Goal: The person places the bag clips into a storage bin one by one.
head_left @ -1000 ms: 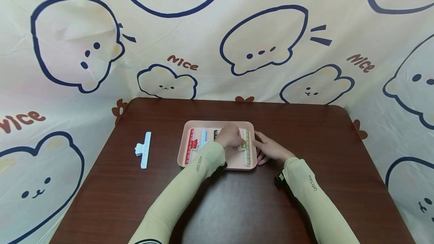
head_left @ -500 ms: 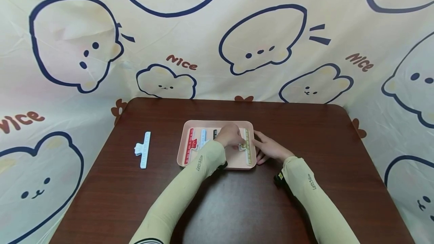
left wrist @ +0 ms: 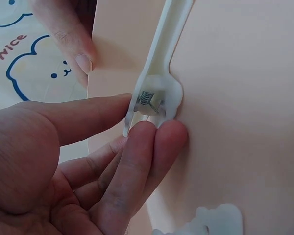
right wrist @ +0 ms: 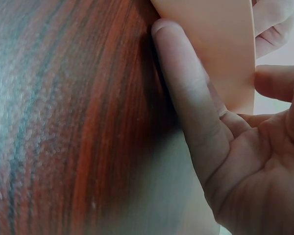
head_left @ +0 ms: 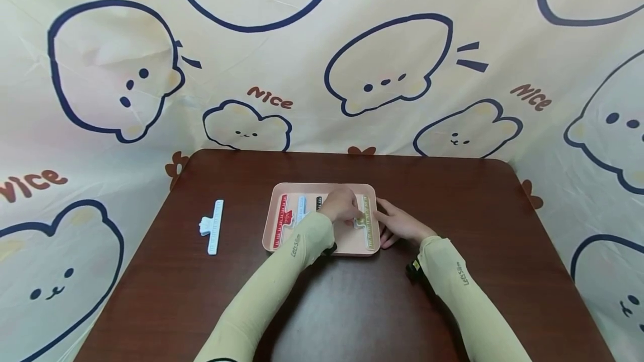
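The pink tray (head_left: 347,247) lies on the table with a row of ruler-marked clips in it. My left hand (head_left: 341,204) reaches into it and pinches the handle end of the yellow-green clip (head_left: 369,228) near the right wall. In the left wrist view, thumb and fingers hold either side of this clip (left wrist: 164,54), and its spring shows. My right hand (head_left: 402,223) touches the tray's right side from outside, fingers mostly straight along the wall and thumb at the rim. The red clip (head_left: 280,228), light blue clip (head_left: 301,208) and black clip (head_left: 319,202) lie further left, the last two partly hidden.
A pale blue ruler clip (head_left: 214,228) lies on the brown table (head_left: 352,317) to the left of the tray. A cartoon-printed cloth (head_left: 302,71) hangs behind the table and along its sides.
The head view has shifted slightly, so the whole scene sits a little lower. Both hands and the clips keep nearly the same places.
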### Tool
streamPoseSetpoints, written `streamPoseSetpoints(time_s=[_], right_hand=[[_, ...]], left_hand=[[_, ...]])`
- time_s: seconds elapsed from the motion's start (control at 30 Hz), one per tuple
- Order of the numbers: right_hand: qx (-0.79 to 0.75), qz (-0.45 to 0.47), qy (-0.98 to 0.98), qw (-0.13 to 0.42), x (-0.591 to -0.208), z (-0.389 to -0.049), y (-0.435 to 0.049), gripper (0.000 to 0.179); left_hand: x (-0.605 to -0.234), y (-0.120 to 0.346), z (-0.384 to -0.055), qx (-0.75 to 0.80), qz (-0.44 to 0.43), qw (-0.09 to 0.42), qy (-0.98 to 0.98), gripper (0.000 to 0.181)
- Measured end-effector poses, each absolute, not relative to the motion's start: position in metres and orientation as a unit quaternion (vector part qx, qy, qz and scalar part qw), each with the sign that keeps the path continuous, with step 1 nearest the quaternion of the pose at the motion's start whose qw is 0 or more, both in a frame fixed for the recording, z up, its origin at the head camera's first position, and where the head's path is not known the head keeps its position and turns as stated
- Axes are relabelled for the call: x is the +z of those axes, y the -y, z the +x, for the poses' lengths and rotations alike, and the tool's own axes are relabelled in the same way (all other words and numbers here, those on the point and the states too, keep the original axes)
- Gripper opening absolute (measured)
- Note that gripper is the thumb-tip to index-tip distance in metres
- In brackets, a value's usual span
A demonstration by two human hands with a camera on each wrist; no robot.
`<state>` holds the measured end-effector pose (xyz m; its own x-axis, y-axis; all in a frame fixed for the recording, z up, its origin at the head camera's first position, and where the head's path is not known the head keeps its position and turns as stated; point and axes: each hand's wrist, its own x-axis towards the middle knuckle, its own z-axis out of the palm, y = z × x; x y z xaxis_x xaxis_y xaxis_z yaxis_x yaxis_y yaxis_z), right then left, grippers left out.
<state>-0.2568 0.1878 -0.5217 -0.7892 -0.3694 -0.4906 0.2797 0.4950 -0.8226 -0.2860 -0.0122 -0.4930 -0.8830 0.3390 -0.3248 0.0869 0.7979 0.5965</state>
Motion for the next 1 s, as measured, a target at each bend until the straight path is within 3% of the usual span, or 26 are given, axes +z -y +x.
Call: streamPoseSetpoints(time_s=[1.0], right_hand=[[-0.502,-0.03,-0.805,0.315,-0.522,-0.254,-0.187,0.061]], left_hand=[[-0.483,0.031,-0.278,0.315,0.139,0.182,-0.921,0.023]])
